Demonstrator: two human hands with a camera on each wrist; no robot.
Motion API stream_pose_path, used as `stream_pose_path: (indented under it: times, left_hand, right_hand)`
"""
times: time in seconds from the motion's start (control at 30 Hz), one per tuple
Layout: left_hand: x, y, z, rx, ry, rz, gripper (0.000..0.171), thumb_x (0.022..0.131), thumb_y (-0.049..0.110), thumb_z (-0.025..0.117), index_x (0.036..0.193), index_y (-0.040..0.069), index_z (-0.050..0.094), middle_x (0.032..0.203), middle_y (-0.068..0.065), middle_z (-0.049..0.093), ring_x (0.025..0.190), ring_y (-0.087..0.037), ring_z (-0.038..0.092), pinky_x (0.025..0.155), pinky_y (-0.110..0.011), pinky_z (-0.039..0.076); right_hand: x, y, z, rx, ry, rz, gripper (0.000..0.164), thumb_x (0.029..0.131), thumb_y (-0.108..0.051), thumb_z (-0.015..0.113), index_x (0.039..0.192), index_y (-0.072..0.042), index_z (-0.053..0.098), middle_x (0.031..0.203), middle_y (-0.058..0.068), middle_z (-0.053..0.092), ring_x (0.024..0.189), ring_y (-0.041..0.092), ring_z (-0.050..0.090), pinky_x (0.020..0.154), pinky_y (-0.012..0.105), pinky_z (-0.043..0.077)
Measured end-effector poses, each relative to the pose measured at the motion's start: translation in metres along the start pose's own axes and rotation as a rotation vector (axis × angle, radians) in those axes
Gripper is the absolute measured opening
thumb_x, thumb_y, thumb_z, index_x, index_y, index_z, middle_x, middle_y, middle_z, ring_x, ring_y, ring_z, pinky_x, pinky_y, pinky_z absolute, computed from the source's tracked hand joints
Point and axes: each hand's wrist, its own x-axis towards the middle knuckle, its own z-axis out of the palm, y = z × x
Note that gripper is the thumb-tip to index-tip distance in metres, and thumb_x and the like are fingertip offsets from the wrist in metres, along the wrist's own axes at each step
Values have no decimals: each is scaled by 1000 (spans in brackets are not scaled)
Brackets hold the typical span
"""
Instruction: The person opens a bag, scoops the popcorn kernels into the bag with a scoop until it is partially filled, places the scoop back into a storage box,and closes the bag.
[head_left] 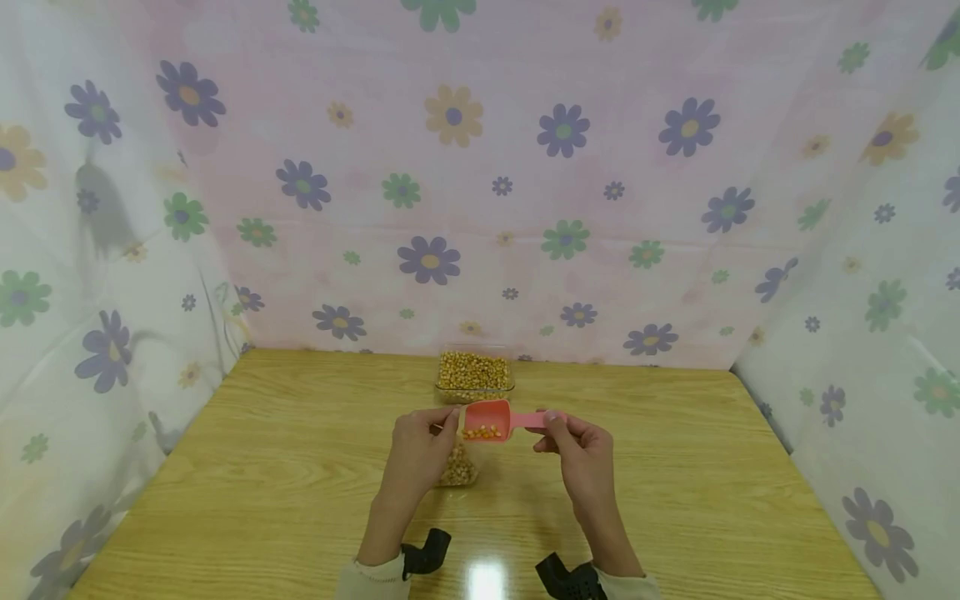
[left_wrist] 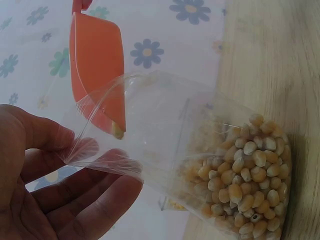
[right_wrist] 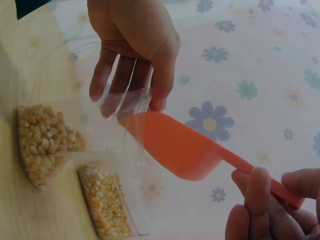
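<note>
A clear plastic bag (left_wrist: 165, 115) with corn kernels (left_wrist: 250, 185) in its bottom stands on the table. My left hand (head_left: 420, 446) pinches the bag's top edge between thumb and fingers and holds the mouth apart. In my right hand (head_left: 581, 450) is the handle of a pink-orange scoop (right_wrist: 175, 145), gripped between thumb and fingers. The scoop's front lip reaches into the bag's mouth, close to the left fingertips. Some kernels (head_left: 482, 432) lie in the scoop near its lip, as the head view shows.
Behind the bag a clear rectangular container (head_left: 475, 393) full of corn kernels stands near the back edge of the wooden table (head_left: 675, 467). A flowered cloth (head_left: 495, 200) hangs behind and at both sides. Black wrist mounts (head_left: 426, 552) sit on both forearms.
</note>
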Motion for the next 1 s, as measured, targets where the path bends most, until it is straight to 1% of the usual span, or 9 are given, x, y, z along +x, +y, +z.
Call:
stream_pose_path:
  times: [0.17,0.3,0.43,0.53,0.7,0.77,0.87,0.93,1.0]
  left_hand:
    - [0,0,0,5,6,1,25,103,15,61,114,-1,77,78,-11,72,59,-11,60,48,-24,45]
    - [0,-1,0,8,6,13,25,103,14,61,114,-2,77,77,-12,72,59,-10,60,47,-24,45]
    - [0,-3,0,6,3,23,25,103,13,61,114,-2,77,77,-12,72,57,-9,58,46,-24,44]
    - [0,-3,-1,3,1,31,26,103,13,60,114,-3,76,76,-12,72,56,-8,57,45,-24,43]
    - [-1,-3,-2,-6,-6,36,27,104,14,59,116,-4,75,77,-15,72,56,-9,59,45,-24,43]
    - [-1,-3,-2,-7,-7,35,27,104,14,59,116,-5,75,78,-16,72,57,-9,60,45,-24,43]
    - [-1,-3,-2,-5,-6,35,26,104,13,59,115,-4,75,77,-15,72,57,-9,60,46,-24,43]
    - [0,-4,-1,-6,-4,34,26,103,13,60,115,-3,76,78,-15,72,58,-9,60,47,-24,44]
    - [0,-4,-1,-11,0,35,26,104,14,60,115,-3,76,80,-14,73,59,-11,62,47,-24,45]
  right_hand:
    - [-4,-6,1,-31,-9,-29,28,103,-17,62,114,6,74,89,9,79,65,15,68,78,28,58]
    - [-8,-12,1,-78,-9,-48,27,103,-18,63,112,3,76,85,2,78,66,16,70,61,25,47]
    - [-12,-17,3,-111,-11,-66,25,103,-16,62,112,3,76,82,-3,78,65,14,69,64,24,49]
    - [-14,-21,4,-128,-12,-88,24,102,-13,62,111,4,76,83,0,78,64,11,69,72,25,54]
    - [-18,-26,5,-140,-14,-134,20,101,-7,62,107,7,76,89,15,78,62,11,68,68,25,55]
    - [-18,-28,5,-146,-17,-144,20,101,-7,63,106,6,76,89,17,77,62,11,68,60,24,51]
    - [-19,-30,5,-148,-19,-154,19,101,-8,63,104,5,77,86,15,77,62,11,68,48,23,39]
    - [-18,-30,4,-154,-20,-164,19,101,-9,64,102,4,78,85,13,78,62,12,68,45,24,32]
    - [-18,-30,4,-155,-20,-171,20,101,-10,64,101,4,78,86,12,78,62,12,68,46,24,33]
